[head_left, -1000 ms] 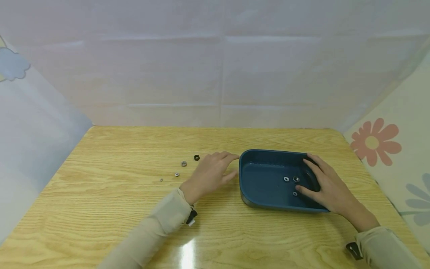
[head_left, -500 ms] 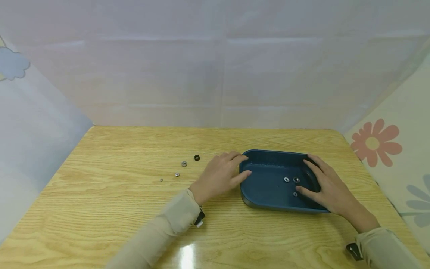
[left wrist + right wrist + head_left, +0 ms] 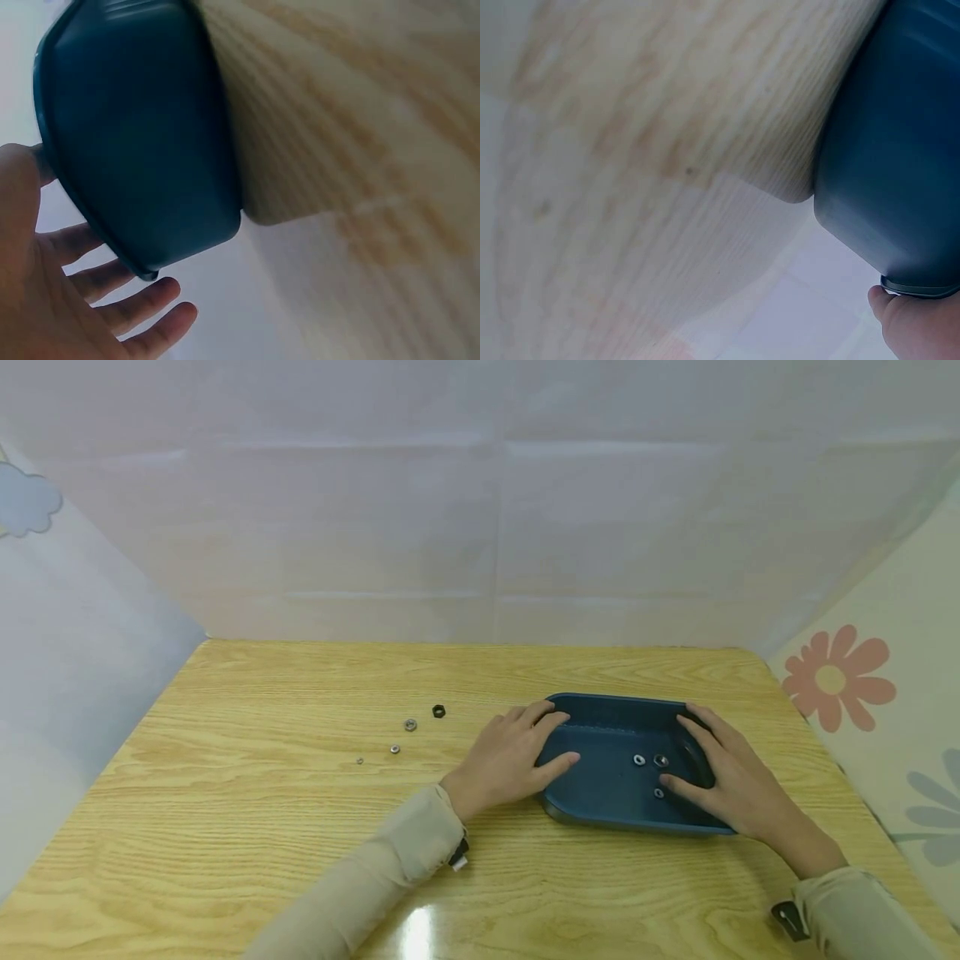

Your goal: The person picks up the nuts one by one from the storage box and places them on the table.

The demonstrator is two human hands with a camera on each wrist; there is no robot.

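Observation:
A dark blue tray (image 3: 592, 785) sits on the table's right side, three small metal nuts (image 3: 640, 760) inside near its right end. At that end, my right hand (image 3: 738, 785) grips the rim, its thumb and fingertips reaching inside. My left hand (image 3: 506, 760) is at the left rim, fingers spread and thumb extended over the tray's inside. From the left wrist, the left hand's fingers (image 3: 142, 307) show around the rim, fairly straight. In the right wrist view the tray (image 3: 900, 157) hides most of the right hand (image 3: 922, 322).
Left of the tray, a black hex nut (image 3: 438, 712), a larger silver nut (image 3: 410, 725), a smaller one (image 3: 394, 749) and a tiny one (image 3: 360, 761) lie in a slanting row on the wooden table (image 3: 225, 827). A pale sheet (image 3: 375, 527) hangs behind.
My left hand has moved right, from beside the tray to over its left rim. The right hand, the tray and the nuts stay in place.

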